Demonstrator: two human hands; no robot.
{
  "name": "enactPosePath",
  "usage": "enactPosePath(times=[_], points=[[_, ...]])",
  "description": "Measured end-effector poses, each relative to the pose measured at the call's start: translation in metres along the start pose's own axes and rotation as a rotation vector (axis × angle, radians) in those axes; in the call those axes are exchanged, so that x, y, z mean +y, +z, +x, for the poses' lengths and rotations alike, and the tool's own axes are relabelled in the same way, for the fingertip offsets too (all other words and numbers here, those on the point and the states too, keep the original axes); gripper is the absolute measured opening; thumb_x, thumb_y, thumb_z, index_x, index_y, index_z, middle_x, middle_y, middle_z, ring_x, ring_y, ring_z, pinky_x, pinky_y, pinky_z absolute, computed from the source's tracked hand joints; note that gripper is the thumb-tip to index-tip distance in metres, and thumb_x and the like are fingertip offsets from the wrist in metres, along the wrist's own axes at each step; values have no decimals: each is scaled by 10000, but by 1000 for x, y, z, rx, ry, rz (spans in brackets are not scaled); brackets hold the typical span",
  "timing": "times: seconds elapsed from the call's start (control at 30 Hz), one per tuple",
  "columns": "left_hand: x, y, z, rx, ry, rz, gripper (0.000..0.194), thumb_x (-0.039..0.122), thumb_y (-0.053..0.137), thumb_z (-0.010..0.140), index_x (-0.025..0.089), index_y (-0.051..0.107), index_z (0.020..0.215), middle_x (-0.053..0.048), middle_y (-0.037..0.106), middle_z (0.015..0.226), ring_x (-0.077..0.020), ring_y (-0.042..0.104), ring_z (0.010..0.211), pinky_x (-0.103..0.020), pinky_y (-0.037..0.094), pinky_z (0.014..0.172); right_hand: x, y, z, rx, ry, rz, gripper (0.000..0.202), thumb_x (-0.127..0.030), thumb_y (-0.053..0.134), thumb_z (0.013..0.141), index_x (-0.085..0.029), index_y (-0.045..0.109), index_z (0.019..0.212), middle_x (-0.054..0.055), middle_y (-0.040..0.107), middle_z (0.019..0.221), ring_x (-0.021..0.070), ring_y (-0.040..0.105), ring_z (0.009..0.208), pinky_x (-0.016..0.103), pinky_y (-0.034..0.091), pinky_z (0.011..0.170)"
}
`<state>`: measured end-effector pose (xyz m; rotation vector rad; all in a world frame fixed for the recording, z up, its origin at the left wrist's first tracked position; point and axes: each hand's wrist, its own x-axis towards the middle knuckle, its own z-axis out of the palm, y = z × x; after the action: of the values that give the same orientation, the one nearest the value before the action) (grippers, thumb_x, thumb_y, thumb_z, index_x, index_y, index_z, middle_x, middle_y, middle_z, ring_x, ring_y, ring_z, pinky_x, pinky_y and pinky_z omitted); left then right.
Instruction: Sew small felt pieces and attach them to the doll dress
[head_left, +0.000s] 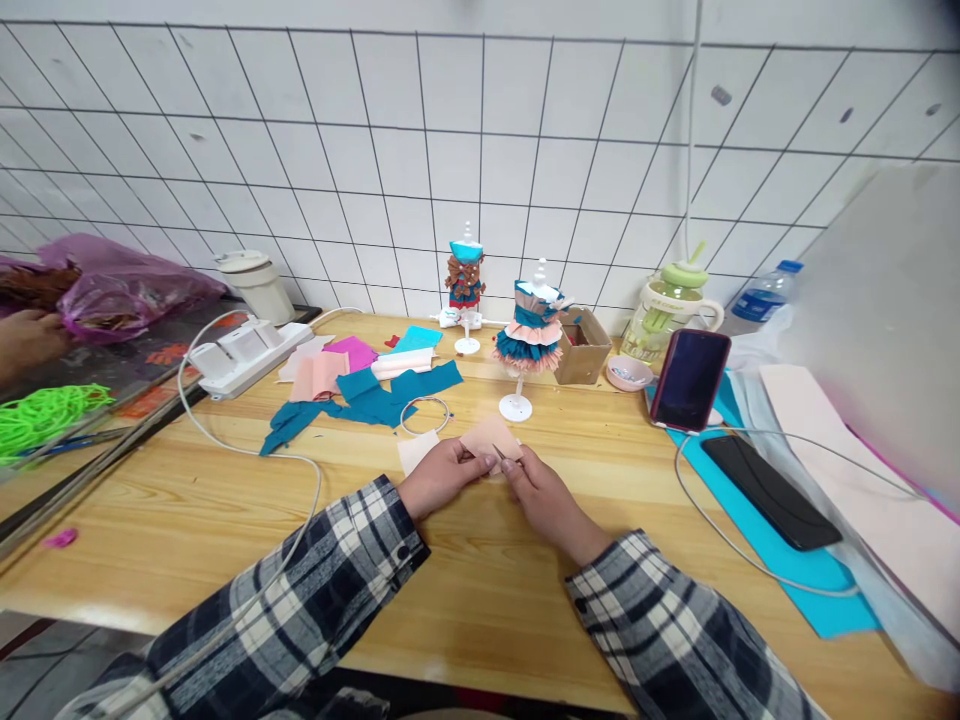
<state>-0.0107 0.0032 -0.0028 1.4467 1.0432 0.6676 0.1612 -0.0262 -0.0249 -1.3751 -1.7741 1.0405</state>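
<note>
Between my two hands is a small pale peach paper piece (491, 440), raised just above the table. My left hand (442, 475) pinches its lower left edge, fingers closed. My right hand (546, 497) pinches the right edge, its fingertips close to my left thumb; a thin dark thing shows at the fingertips, too small to name. Another pale piece (416, 452) lies beside my left hand. Behind the hands stands a mini dress form (529, 335) in ruffled teal and peach paper, and farther back a second form (466, 280) in blue, brown and red.
Teal paper scraps (371, 397), a wire ring (424, 415) and a power strip (255, 360) lie left. Right are a small box (583, 347), pink dish (629, 373), propped phone (690, 380), black phone (771, 490) and cables. Another person's hand (30, 345) is far left.
</note>
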Motion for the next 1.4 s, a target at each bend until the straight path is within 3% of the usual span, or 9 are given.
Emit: enactPosePath(times=[0.13, 0.33, 0.83, 1.23, 1.4], points=[[-1, 0, 0, -2, 32, -66, 398, 473, 634, 744, 137, 684, 950, -88, 709, 984, -213, 631, 876, -287, 461, 777, 0, -1, 0, 5, -7, -12, 263, -388, 342, 930, -188, 495, 1008, 69, 622, 936, 198, 564, 850, 312, 409, 738], [-2, 1, 0, 62, -16, -132, 442, 513, 662, 700, 126, 682, 911, -86, 711, 902, -199, 629, 780, -289, 470, 696, -1, -1, 0, -30, 0, -10, 308, -415, 339, 929, -182, 495, 1057, 60, 614, 898, 191, 559, 811, 309, 407, 721], [-4, 1, 1, 0, 4, -81, 353, 443, 651, 741, 132, 693, 901, -70, 722, 920, -209, 644, 830, -291, 471, 751, 2, 0, 0, -52, 20, 48, 311, -472, 355, 917, -194, 490, 951, 1, 535, 729, 154, 492, 664, 276, 380, 625], [-1, 3, 0, -14, 6, -172, 373, 437, 672, 729, 136, 665, 949, -77, 701, 958, -204, 623, 869, -293, 456, 777, 3, 0, 1, -32, 20, -2, 323, -427, 338, 920, -182, 494, 1063, 46, 579, 841, 184, 521, 752, 309, 398, 697], [-3, 1, 3, 91, 59, -130, 338, 458, 636, 748, 141, 617, 865, -30, 645, 828, -166, 582, 764, -267, 443, 702, 3, -2, 2, -30, -5, -49, 311, -400, 344, 925, -180, 501, 1077, 82, 601, 977, 207, 540, 898, 324, 395, 785]])
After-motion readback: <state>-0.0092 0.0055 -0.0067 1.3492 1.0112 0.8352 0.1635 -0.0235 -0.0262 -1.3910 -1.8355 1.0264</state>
